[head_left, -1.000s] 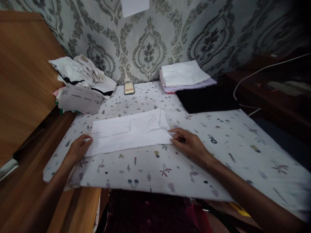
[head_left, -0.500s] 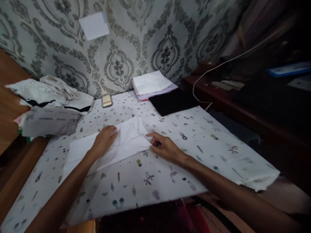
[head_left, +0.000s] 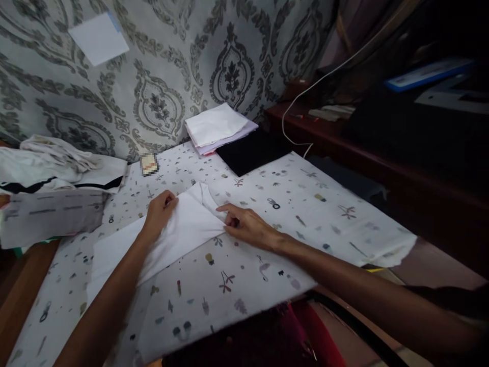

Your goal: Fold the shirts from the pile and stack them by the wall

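Observation:
A white shirt [head_left: 183, 219], folded into a long shape, lies on a patterned cloth [head_left: 244, 275]; a curved neckline shows at its right end. My left hand [head_left: 158, 214] is on the far edge of the shirt, fingers curled in a pinch on the fabric. At the neckline end, my right hand [head_left: 250, 227] grips the near corner between thumb and curled fingers, its index finger stretched along the neck edge. My left forearm covers part of the shirt's left end.
A heap of clothes [head_left: 57, 168] sits at the left. Folded white and lilac fabrics [head_left: 217, 127] are at the back, beside a folded black cloth [head_left: 254, 150]. A small pale box-like item [head_left: 148, 164] stands near the wall. A white cable [head_left: 294, 107] hangs at right.
The view has shifted to the right. My left hand has curled its fingers, which lay flatter before, and the shirt's far edge is slightly raised there. My right hand keeps its grip.

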Demonstrator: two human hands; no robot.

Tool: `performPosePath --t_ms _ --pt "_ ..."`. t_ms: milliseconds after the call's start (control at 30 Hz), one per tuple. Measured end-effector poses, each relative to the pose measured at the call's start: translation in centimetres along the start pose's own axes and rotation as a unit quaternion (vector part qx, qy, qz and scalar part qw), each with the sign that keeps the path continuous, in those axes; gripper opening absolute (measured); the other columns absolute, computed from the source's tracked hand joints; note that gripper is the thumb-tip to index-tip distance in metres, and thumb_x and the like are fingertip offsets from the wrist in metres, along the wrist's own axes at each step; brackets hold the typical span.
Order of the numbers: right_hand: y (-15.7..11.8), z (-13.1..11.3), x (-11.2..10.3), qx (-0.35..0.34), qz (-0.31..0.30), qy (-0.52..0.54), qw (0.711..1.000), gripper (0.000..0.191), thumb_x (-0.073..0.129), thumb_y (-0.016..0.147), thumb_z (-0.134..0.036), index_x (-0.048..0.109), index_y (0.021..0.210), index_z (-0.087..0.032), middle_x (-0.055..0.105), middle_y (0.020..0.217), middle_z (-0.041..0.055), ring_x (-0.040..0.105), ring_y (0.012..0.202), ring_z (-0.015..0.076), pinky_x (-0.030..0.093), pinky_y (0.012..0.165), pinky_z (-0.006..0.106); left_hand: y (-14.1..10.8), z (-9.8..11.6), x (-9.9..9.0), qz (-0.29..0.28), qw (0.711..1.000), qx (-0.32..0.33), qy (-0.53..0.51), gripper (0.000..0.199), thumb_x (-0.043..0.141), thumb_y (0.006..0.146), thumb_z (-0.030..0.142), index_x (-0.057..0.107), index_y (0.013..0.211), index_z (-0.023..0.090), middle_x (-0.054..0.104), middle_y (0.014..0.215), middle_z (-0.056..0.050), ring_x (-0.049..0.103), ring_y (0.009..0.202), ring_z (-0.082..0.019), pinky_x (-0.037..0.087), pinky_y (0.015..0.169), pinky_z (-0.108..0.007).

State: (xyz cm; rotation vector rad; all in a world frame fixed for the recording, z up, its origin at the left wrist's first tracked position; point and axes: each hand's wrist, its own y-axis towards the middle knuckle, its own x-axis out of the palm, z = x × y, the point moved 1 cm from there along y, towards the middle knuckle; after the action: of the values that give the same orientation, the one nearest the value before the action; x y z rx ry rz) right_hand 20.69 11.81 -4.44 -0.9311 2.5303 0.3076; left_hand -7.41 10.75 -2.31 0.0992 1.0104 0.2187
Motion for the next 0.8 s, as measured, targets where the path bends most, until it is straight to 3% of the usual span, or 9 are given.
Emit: performPosePath --t_ms 200,367,533,667,800 --pt "0.0 0.1 0.0 -0.005 0.004 0.001 1.0 0.045 0.058 0.084 -0.016 0.056 0.128 -0.022 0.068 0.081 -0.0009 0.059 0.072 0.0146 0.048 0.069 0.029 -0.1 0.3 0.7 -0.016 0.989 0.023 0.142 0.016 0.044 0.091 0.032 0.053 0.082 0.022 0.061 0.08 -0.003 0.056 0.076 -0.02 0.039 0.068 -0.031" --pt "0.0 0.1 -0.6 0.014 0.043 0.021 0.999 0.037 0.053 0.087 -0.018 0.058 0.124 -0.022 0.069 0.078 -0.0021 0.056 0.066 0.0135 0.045 0.068 0.029 -0.4 0.7 0.9 -0.019 0.978 0.029 0.206 0.018 0.041 0.094 0.031 0.055 0.088 0.022 0.066 0.087 -0.006 0.059 0.081 -0.022 0.04 0.069 -0.032" --pt "-0.4 -0.3 -1.6 0.024 0.106 -0.016 0.994 0.015 0.048 0.09 -0.021 0.063 0.091 -0.02 0.061 0.07 -0.0015 0.049 0.062 0.0126 0.039 0.064 0.028 -0.4 0.6 1.0 -0.015 0.974 0.027 0.222 0.018 0.041 0.095 0.031 0.056 0.09 0.022 0.067 0.089 -0.006 0.06 0.081 -0.022 0.038 0.066 -0.031" --pt "-0.5 -0.6 -0.9 0.004 0.06 -0.085 0.995 0.009 0.062 0.085 -0.024 0.062 0.077 -0.02 0.061 0.082 0.0022 0.053 0.075 0.0152 0.041 0.069 0.029 -0.5 0.7 1.1 -0.017 0.974 0.026 0.223 0.018 0.041 0.095 0.031 0.055 0.089 0.021 0.066 0.088 -0.006 0.059 0.081 -0.023 0.036 0.066 -0.031" --pt "-0.6 -0.7 -0.1 -0.021 0.022 -0.161 0.986 0.012 0.062 0.082 -0.015 0.06 0.072 -0.019 0.06 0.086 0.0037 0.054 0.08 0.017 0.042 0.073 0.031 -0.6 0.7 1.1 -0.008 0.976 0.024 0.217 0.018 0.041 0.095 0.031 0.055 0.089 0.022 0.066 0.088 -0.006 0.059 0.081 -0.023 0.036 0.067 -0.031"
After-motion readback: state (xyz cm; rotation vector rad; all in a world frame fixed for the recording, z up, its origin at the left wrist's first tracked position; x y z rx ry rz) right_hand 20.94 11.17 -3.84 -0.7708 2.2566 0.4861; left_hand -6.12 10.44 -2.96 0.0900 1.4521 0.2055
